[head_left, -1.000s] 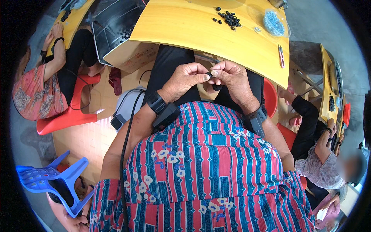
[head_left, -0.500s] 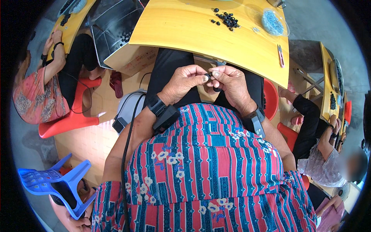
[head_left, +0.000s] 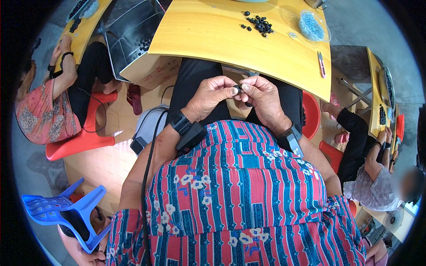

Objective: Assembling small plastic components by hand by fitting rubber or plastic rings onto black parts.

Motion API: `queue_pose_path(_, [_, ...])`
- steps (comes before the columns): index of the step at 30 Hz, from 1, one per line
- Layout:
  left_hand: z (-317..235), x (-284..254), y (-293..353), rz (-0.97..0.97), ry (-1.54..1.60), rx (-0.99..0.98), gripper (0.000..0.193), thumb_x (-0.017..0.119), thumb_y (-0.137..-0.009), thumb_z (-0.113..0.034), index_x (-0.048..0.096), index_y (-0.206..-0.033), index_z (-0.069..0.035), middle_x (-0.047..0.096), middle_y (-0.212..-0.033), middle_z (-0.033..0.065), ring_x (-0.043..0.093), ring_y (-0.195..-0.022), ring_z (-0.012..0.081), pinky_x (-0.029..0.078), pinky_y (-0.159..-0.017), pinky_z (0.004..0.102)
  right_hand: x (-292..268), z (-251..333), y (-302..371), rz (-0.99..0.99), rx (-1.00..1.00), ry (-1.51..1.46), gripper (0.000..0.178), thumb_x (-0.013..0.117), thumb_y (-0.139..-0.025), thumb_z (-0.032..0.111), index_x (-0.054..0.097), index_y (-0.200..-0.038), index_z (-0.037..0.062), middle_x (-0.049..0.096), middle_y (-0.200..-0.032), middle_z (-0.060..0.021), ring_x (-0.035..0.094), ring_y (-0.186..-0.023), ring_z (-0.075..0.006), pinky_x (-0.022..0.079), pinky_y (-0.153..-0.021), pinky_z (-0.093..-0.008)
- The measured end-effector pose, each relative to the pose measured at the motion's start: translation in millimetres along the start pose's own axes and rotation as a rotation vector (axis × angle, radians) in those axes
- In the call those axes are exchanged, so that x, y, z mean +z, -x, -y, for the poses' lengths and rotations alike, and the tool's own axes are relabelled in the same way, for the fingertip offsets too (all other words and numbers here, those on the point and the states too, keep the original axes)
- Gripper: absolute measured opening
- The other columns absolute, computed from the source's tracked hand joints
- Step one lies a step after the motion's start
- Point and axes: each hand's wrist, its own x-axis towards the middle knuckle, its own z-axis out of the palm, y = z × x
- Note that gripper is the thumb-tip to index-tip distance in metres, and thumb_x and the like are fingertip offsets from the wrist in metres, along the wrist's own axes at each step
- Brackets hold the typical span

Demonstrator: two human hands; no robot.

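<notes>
Over my lap, just short of the table edge, my left hand point(head_left: 212, 95) and my right hand point(head_left: 265, 98) meet fingertip to fingertip. Between them is a small black part point(head_left: 238, 88), which both thumbs and forefingers pinch. A second dark piece shows under the curled fingers of the right hand, mostly hidden. On the yellow table point(head_left: 213, 35) ahead lies a loose pile of small black parts point(head_left: 262, 25). To its right are a few tiny clear pieces point(head_left: 292, 34) and a clear tub point(head_left: 312, 26) filled with more of them.
Thread snips point(head_left: 321, 64) with pink handles lie near the table's right edge. A black-lined box point(head_left: 133, 40) holding black parts stands left of the table. A red basin point(head_left: 311, 115) is by my right knee, a blue chair point(head_left: 66, 208) lower left. People sit working on both sides.
Both hands stay over the lap with the black part between them; the right fingers shift slightly left and close more around it. The view shifts a little.
</notes>
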Motion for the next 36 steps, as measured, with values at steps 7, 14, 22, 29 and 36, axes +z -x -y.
queue_pose_path(7, [5,-1,0,-0.038,0.036,-0.004,0.014,0.059,-0.090,-0.012,0.060,-0.097,-0.001,0.063,-0.089,0.0049,0.059,-0.082,0.0096,0.048,-0.078,0.0231,1,-6,1,0.022,0.012,-0.108,0.006,0.054,-0.090,0.003,0.057,-0.095,0.0005,0.059,-0.082,-0.0051,0.057,-0.072,-0.0115,0.052,-0.073,-0.0262])
queue_pose_path(14, [6,-3,-1,-0.025,-0.016,0.026,0.012,0.059,-0.090,-0.011,0.061,-0.096,-0.001,0.064,-0.088,0.0053,0.059,-0.081,0.0092,0.048,-0.076,0.0225,-6,-13,-3,0.075,0.077,-0.193,0.007,0.052,-0.092,0.008,0.054,-0.096,0.0019,0.057,-0.083,-0.0055,0.058,-0.075,-0.0132,0.053,-0.079,-0.0300])
queue_pose_path(22, [-1,3,1,-0.097,-0.070,0.010,0.013,0.062,-0.087,-0.010,0.062,-0.097,-0.001,0.064,-0.088,0.0044,0.059,-0.082,0.0092,0.048,-0.076,0.0229,-13,-13,-6,0.243,0.204,-0.344,0.020,0.054,-0.093,0.022,0.054,-0.094,0.0026,0.054,-0.084,-0.0036,0.057,-0.077,-0.0134,0.052,-0.082,-0.0338])
queue_pose_path(29, [5,0,-1,-0.083,-0.130,0.072,0.015,0.064,-0.086,-0.010,0.062,-0.098,-0.002,0.063,-0.090,0.0032,0.058,-0.083,0.0095,0.048,-0.077,0.0230,-16,-9,-5,0.293,0.297,-0.322,0.028,0.054,-0.092,0.028,0.058,-0.095,0.0011,0.055,-0.082,-0.0022,0.057,-0.073,-0.0119,0.053,-0.083,-0.0361])
queue_pose_path(36, [-1,4,0,-0.108,-0.166,0.051,0.017,0.064,-0.084,-0.007,0.063,-0.100,-0.003,0.062,-0.092,0.0014,0.056,-0.088,0.0086,0.045,-0.081,0.0229,-15,-7,-4,0.262,0.282,-0.313,0.027,0.055,-0.092,0.029,0.058,-0.093,0.0017,0.055,-0.078,-0.0007,0.057,-0.070,-0.0104,0.054,-0.081,-0.0344])
